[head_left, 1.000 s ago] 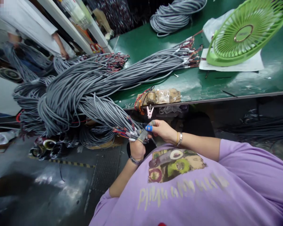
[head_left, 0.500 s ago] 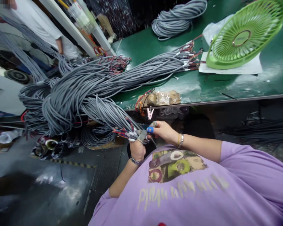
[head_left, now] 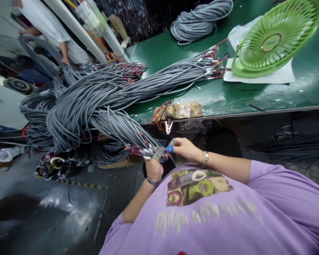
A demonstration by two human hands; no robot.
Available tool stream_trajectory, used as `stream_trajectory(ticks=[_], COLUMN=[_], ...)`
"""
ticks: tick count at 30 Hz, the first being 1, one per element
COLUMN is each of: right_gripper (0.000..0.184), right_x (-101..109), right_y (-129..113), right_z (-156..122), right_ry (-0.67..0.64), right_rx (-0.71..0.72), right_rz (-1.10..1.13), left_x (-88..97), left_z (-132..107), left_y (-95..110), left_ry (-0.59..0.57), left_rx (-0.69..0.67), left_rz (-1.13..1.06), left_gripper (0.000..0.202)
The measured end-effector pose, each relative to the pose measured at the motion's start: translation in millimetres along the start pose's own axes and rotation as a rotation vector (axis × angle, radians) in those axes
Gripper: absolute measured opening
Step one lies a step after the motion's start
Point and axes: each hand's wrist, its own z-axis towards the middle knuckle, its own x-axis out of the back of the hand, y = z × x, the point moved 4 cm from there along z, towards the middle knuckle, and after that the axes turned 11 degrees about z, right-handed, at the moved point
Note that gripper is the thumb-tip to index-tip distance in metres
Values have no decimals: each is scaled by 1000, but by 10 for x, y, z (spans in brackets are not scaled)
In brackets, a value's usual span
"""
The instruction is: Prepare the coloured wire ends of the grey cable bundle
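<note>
Right up front was the wearer's own purple shirt point(head_left: 215, 219), with a patch of printed artwork across the chest. Just past it were the two hands, pretty much together. The left hand point(head_left: 154, 168), dark metal band on the wrist, was curled closed around the end of a grey cable bundle point(head_left: 119, 124), with coloured wires point(head_left: 135, 149) fanning out on its far side. The right hand point(head_left: 187, 149) was right beside it, thumb and finger bent in close by the wire ends. That thumb had a blue wrap point(head_left: 170, 149) on it. Couldn't tell if anything was actually pinched there, too small to see.

A bit beyond the hands, a pink clip point(head_left: 168, 127) hung at the edge of the green worktop point(head_left: 154, 46), just below a taped-up block point(head_left: 186, 110) with red and black leads. The held bundle ran off to the left, up to a big grey cable pile point(head_left: 69, 109) spilling over the worktop's left end. On the right, a green fan point(head_left: 271, 44) stood tilted on a white sheet point(head_left: 285, 75). Farther back lay a grey coil point(head_left: 199, 23), and way off left a co-worker in a white top point(head_left: 49, 28) had one hand down by more cables.
</note>
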Motion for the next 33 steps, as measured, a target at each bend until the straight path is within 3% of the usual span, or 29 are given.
stream_trajectory(ticks=[4,12,15,19,21,24,26,33], right_gripper=[48,43,43,49,50,55,59,52], right_x=[121,392,338,163,108,101,105,44], right_y=[31,15,-52,-150,-195,-214,-166,-84], right_z=[28,329,460,547,562,568,578,645], right_ry=[-40,123,80,-87,-101,2,53,19], right_rx=[-6,-60,-137,-237,-147,107,178,-53], right_rz=[67,270,280,271,255,184,170,504], left_x=[9,15,-16,-49,-62,-80,-103,-226], left_z=[3,56,84,152,194,251,278,331], left_y=[-85,-140,-116,-58,-17,30,38,-70], left_ry=[-72,-129,-172,-282,-350,-405,-422,-471], left_rx=[32,104,137,190,218,252,266,273], left_rz=[-49,-117,-142,-139,-128,-127,-128,-135], left_gripper=[25,23,23,26,29,30,26,24])
